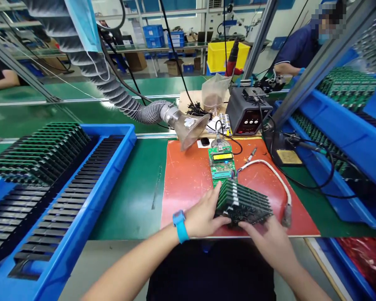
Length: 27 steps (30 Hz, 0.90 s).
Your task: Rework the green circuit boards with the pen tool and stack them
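Note:
My left hand (203,211), with a blue wristband (179,225) on its wrist, grips the left side of a stack of green circuit boards (242,204). My right hand (265,238) holds the stack's near edge from below. The boards stand tilted side by side in a dense row, just above an orange-red work mat (191,188). Beyond them, touching the stack's far end, lies a green test board with a yellow LCD (222,163). A white cable (269,172) curves around the stack's right side to a grey plug.
Blue trays packed with boards stand on the left (113,167) and right (341,129). A fume extractor hood (188,130) on a grey ribbed hose hangs above the mat. Behind it stands a soldering station (246,110). A co-worker (296,50) sits at the top right.

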Each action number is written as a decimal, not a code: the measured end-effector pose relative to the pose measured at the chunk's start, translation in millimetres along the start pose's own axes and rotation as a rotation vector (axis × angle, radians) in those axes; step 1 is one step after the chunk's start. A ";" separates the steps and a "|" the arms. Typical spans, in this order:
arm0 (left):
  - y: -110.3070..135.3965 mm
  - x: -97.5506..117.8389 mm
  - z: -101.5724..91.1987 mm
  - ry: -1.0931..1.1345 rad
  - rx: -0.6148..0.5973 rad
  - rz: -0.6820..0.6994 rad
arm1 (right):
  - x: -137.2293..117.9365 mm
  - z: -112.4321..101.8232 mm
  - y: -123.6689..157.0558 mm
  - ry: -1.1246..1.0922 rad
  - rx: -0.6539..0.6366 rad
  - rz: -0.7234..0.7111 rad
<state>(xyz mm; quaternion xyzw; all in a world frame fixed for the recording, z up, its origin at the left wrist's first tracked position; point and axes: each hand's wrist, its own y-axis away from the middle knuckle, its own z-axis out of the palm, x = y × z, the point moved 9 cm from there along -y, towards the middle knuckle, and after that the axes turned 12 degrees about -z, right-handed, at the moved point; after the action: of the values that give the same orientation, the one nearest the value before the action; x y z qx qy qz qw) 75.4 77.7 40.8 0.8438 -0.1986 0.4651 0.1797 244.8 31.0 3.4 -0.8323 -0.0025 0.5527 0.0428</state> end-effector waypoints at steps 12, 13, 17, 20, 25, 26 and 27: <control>-67.0 -14.2 1.2 -0.253 -0.525 -0.234 | -7.0 29.6 74.2 -0.809 -0.310 0.525; -67.1 -13.6 -0.2 -0.268 -0.501 -0.226 | 1.6 11.9 73.8 -0.645 -0.340 0.529; -60.2 -8.7 -7.8 -0.291 -0.377 -0.215 | 22.3 -111.8 33.5 0.364 0.212 0.190; -45.9 -7.2 -14.3 -0.280 -0.232 -0.206 | 42.7 -126.6 9.7 0.614 0.230 0.120; 8.0 -10.3 -52.7 -0.049 0.325 -0.002 | 67.2 -103.1 -1.7 0.156 0.123 0.290; 19.6 -14.3 -54.0 -0.028 0.358 0.039 | 63.2 -94.1 -0.7 0.018 0.089 0.314; 29.4 -17.2 -53.2 -0.035 0.369 0.085 | 56.6 -85.9 0.0 -0.110 0.069 0.325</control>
<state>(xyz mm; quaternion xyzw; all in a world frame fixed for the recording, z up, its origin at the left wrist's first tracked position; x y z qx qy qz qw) 14.3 81.3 56.3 0.8611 -0.1486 0.4863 -0.0014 345.8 28.0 -15.6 -0.7881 0.1489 0.5969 -0.0187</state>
